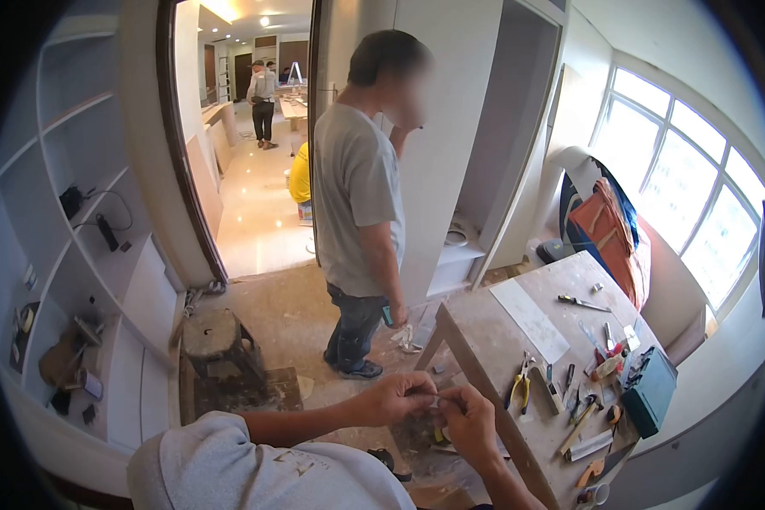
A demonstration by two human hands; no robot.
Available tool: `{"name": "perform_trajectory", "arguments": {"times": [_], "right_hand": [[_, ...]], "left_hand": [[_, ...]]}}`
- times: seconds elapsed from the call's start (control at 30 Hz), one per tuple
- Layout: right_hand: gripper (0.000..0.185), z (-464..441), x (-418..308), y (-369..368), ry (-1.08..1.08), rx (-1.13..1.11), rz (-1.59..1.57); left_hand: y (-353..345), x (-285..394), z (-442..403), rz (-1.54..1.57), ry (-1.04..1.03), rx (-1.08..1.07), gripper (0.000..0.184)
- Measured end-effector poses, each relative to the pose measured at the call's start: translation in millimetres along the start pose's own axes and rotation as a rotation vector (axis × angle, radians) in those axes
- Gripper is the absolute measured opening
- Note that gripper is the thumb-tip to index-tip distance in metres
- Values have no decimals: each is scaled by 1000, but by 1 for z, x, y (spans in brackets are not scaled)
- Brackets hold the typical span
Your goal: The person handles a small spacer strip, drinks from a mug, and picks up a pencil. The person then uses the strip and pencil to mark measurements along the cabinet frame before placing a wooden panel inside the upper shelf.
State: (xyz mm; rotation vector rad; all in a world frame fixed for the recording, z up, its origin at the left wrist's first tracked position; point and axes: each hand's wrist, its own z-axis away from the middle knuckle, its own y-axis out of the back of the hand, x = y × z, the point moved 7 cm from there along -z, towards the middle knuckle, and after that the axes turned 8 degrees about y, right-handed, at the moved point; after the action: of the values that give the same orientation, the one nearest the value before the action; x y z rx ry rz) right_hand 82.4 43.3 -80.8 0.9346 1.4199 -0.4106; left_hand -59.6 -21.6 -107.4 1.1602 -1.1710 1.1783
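Note:
My left hand (394,399) and my right hand (471,422) meet in front of my chest. Their fingertips are pinched together around a small, pale thing (437,401), too tiny to name. Both hands are closed, apart from the wooden workbench (476,327) on my right. On that bench, nearest my right hand, lie yellow-handled pliers (519,387). A wooden-handled hammer (575,430) rests among several other hand tools. Farther back are a long, dark-handled tool (581,302) and a flat white strip (531,320).
A teal toolbox (652,394) sits at the bench's right edge. One person (361,195) stands ahead of the bench, beside a doorway. To the left are a worn stool (212,334) and built-in shelves (81,110). More people are in the room beyond.

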Motion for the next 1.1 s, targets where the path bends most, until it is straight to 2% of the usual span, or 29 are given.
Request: {"name": "perform_trajectory", "arguments": {"times": [0.13,0.2,0.33,0.4,0.43,0.47,0.53,0.6,0.7,0.97,1.1], "right_hand": [[12,0,2,-1,103,-22,124],[12,2,-16,-3,171,-77,271],[13,3,-11,-3,214,-53,261],[16,-1,3,3,138,74,156],[18,-4,10,5,89,113,9],[21,-6,15,9,22,161,-137],[23,-8,10,18,14,193,-275],[23,-8,17,24,-4,186,-329],[23,-5,22,23,-62,178,-443],[24,4,16,23,-58,139,-495],[24,6,16,22,-88,134,-537]], "left_hand": [[3,4,2,-31,54,-26,13],[8,15,6,-359,-43,69,14],[4,10,4,-279,-1,38,15],[7,3,0,-189,-14,113,16],[11,-7,-6,-45,-14,126,15],[14,-16,-13,107,2,134,14],[15,-17,-20,643,174,101,12],[14,-8,-21,899,272,27,10],[7,-5,-23,1017,303,-61,9],[-16,-15,-18,987,364,-70,10],[-27,-19,-17,1131,468,-163,13]]}}
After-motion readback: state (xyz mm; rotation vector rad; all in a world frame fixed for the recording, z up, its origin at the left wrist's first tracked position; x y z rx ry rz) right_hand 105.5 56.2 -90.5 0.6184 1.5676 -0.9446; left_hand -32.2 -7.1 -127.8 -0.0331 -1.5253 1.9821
